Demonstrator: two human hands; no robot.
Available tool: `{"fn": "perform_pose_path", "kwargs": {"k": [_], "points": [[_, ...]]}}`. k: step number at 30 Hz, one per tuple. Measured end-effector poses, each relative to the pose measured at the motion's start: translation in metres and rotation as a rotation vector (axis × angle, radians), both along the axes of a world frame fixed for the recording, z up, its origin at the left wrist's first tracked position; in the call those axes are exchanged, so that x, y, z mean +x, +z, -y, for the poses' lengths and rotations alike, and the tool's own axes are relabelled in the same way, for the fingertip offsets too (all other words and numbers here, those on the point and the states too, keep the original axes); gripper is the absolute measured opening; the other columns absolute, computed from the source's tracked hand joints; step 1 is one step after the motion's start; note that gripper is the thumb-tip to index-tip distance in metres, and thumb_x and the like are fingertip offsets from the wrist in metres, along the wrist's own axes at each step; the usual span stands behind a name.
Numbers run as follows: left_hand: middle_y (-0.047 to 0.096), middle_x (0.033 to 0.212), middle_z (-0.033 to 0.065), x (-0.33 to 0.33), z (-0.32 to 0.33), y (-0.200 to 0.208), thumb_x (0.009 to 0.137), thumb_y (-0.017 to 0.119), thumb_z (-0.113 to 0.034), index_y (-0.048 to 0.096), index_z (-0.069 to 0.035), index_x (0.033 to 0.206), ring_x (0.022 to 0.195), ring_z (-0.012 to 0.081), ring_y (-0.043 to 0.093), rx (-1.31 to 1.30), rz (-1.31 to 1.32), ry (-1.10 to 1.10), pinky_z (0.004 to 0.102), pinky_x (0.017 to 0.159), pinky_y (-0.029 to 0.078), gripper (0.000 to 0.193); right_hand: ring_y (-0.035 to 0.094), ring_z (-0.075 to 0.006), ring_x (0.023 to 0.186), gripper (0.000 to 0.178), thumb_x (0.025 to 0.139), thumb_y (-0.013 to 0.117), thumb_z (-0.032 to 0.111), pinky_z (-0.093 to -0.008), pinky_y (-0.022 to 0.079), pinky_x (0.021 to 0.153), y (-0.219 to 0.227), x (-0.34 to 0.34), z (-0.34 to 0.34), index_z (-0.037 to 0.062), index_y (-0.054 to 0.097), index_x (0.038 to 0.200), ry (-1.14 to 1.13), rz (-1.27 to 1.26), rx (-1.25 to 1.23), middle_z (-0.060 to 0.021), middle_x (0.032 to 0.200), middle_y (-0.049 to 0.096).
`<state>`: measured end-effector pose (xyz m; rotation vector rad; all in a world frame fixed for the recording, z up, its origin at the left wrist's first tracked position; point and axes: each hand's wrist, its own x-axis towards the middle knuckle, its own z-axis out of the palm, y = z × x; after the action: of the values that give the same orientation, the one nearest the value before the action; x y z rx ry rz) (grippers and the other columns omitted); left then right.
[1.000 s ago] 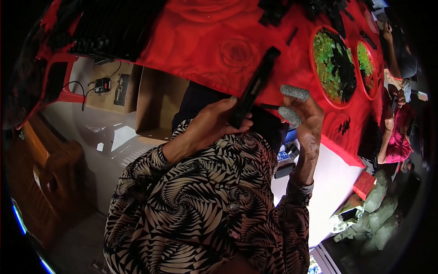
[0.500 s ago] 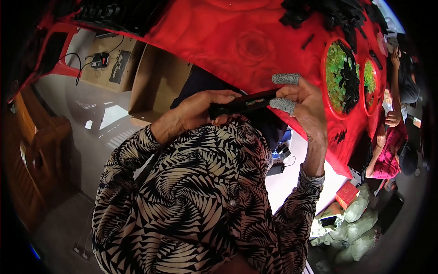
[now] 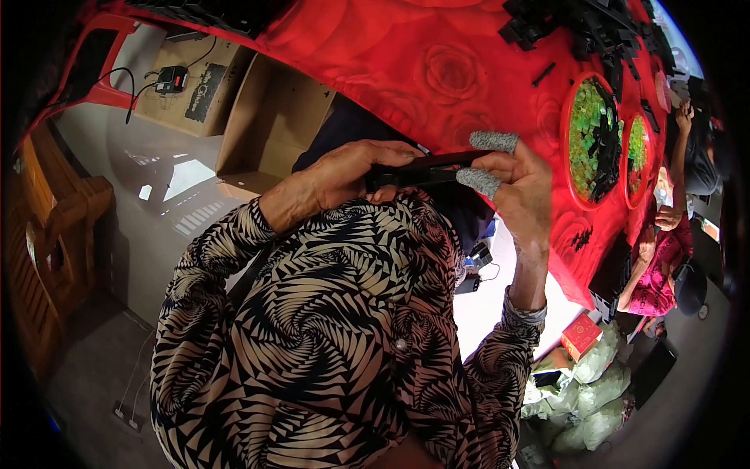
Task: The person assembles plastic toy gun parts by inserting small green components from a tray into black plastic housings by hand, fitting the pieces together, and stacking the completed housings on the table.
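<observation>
Between my two hands is a long, narrow black part [image 3: 430,168], held crosswise in front of my chest. My left hand [image 3: 355,170] is closed round its left end, thumb on top and fingertips underneath. At the other end, my right hand [image 3: 512,180] pinches it between thumb and forefinger, both covered by grey knitted finger sleeves. The part's exact kind does not show. Beyond it spreads a red table cover [image 3: 375,70] with a rose pattern, and a round red-rimmed tray [image 3: 568,141] of yellow-green and black pieces lies right of my right hand.
Black parts [image 3: 539,23] are heaped at the far right of the table, near a second red-rimmed tray [image 3: 630,191]. An open cardboard box [image 3: 269,117] stands left of the table. Other people work at the right edge, above pale green bags [image 3: 598,391]. A wooden chair [image 3: 58,227] is at far left.
The black part has turned slightly in my hands, and its right end shows less of its inner side. My view has shifted a little; both hands keep their hold.
</observation>
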<state>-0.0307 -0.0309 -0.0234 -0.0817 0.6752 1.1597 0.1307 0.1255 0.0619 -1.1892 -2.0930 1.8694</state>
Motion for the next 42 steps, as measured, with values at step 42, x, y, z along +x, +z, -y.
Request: {"fn": "perform_pose_path", "kwargs": {"k": [42], "points": [[0.063, 0.098, 0.0077, 0.009, -0.001, 0.023, 0.088, 0.061, -0.013, 0.055, 0.004, 0.119, 0.090, 0.0117, 0.057, 0.247, -0.812, -0.187, 0.0272, 0.083, 0.045, 0.036, 0.042, 0.0009, 0.056, 0.056, 0.077, 0.067, -0.013, -0.0149, 0.035, 0.052, -0.014, 0.011, 0.027, 0.0001, 0.049, 0.128, -0.067, -0.085, 0.278, -0.0006, 0.074, 0.060]]}}
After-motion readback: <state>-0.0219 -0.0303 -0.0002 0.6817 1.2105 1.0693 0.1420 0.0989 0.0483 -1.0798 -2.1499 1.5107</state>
